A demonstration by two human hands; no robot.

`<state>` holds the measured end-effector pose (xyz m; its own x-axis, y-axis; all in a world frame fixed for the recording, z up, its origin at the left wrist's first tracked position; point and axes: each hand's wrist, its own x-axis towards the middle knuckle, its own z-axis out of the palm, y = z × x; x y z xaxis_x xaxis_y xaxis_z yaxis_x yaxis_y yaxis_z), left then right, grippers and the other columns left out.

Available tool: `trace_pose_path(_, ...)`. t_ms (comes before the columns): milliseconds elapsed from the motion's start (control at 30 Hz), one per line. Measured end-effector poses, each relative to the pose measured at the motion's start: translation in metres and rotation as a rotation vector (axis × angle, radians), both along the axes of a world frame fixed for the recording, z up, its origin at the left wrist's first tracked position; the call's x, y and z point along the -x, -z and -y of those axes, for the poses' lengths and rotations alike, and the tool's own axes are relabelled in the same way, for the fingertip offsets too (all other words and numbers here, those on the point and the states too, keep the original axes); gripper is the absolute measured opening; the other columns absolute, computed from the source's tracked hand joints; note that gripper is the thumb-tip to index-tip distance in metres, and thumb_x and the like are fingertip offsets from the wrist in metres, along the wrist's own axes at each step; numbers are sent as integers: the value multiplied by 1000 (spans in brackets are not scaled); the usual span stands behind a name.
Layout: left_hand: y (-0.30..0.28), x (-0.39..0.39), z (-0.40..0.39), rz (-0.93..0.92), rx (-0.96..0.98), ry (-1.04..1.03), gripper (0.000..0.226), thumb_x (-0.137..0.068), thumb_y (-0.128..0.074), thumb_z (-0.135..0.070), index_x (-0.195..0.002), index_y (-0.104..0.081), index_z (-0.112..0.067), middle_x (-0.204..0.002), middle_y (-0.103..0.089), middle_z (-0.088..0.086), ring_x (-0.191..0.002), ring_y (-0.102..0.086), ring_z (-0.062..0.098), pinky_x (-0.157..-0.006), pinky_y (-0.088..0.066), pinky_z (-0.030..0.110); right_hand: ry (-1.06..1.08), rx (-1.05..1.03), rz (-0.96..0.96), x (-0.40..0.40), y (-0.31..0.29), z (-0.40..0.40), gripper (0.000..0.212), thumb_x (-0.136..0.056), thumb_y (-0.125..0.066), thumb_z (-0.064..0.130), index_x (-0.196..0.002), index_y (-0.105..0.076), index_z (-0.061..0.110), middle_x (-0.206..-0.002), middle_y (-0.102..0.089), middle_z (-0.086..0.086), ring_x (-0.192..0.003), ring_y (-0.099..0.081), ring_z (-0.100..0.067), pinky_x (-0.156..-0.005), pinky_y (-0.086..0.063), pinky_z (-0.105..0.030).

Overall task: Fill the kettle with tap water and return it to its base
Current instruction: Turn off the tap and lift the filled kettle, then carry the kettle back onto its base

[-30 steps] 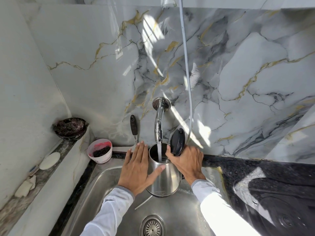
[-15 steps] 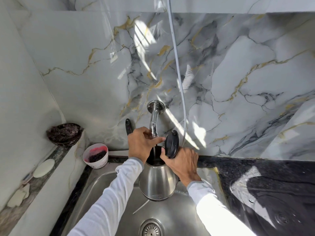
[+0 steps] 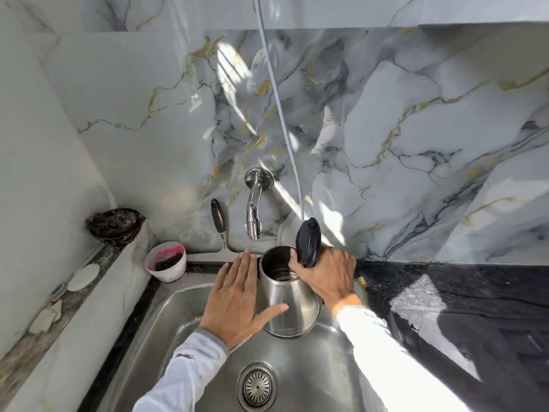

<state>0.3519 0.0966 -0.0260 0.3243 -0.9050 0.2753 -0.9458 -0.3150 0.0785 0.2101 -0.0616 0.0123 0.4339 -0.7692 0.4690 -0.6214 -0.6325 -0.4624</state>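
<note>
A steel kettle (image 3: pixel 289 301) is held over the sink (image 3: pixel 312 367), a little below and to the right of the chrome wall tap (image 3: pixel 253 215). Its black lid (image 3: pixel 309 242) stands flipped open. Water shows inside it. My right hand (image 3: pixel 326 275) grips the kettle's handle on the right side, which the hand hides. My left hand (image 3: pixel 237 295) lies flat against the kettle's left wall, fingers spread and the thumb across the front. No water runs from the tap. The kettle's base is not in view.
A drain strainer (image 3: pixel 257 387) sits at the sink's bottom. On the left ledge stand a white cup with pink residue (image 3: pixel 166 261), a dark scrubber bowl (image 3: pixel 114 226) and soap pieces (image 3: pixel 83 277). A black-handled utensil (image 3: pixel 218 221) leans on the wall. A grey cord (image 3: pixel 282 114) hangs down. Black counter (image 3: pixel 475 307) lies right.
The water was running a second ago. My left hand went up to the tap, the stream stopped, and the hand has come back down flat onto the kettle's left side.
</note>
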Motion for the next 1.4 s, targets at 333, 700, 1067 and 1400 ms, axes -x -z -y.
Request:
trace_pose_path(333, -10, 144, 53, 57, -66, 52, 115, -87, -22, -90, -145, -49, 6, -153, -50, 24, -141, -51, 35, -113, -45, 56, 125, 22, 30, 152, -17, 32, 54, -64, -68, 66, -68, -68, 12, -61, -69, -14, -69, -68, -42, -66, -53, -41)
trace_pose_path(700, 6, 292, 122, 69, -73, 105, 111, -92, -19, -85, -148, -43, 8, -158, -42, 25, -146, -44, 36, -110, -47, 58, 202, 68, -5, 305, -6, 90, 62, -64, -52, 71, -53, -63, 11, -50, -63, -16, -54, -66, -42, -57, -51, -38)
trace_pose_path(1067, 12, 332, 139, 131, -5, 143, 106, -94, -35, -81, -145, -46, 11, -156, -43, 31, -144, -45, 41, -106, -51, 57, 142, 143, 48, 347, 10, 118, 58, -70, -56, 66, -50, -59, 11, -45, -60, -11, -44, -63, -38, -54, -34, -28)
trace_pose_path(1400, 12, 340, 144, 107, -60, 139, 108, -93, -28, -84, -151, -39, 6, -162, -36, 25, -146, -43, 36, -110, -49, 53, 107, 68, 40, 361, 22, 120, 58, -73, -61, 70, -56, -58, 15, -54, -64, -9, -56, -67, -36, -55, -36, -28)
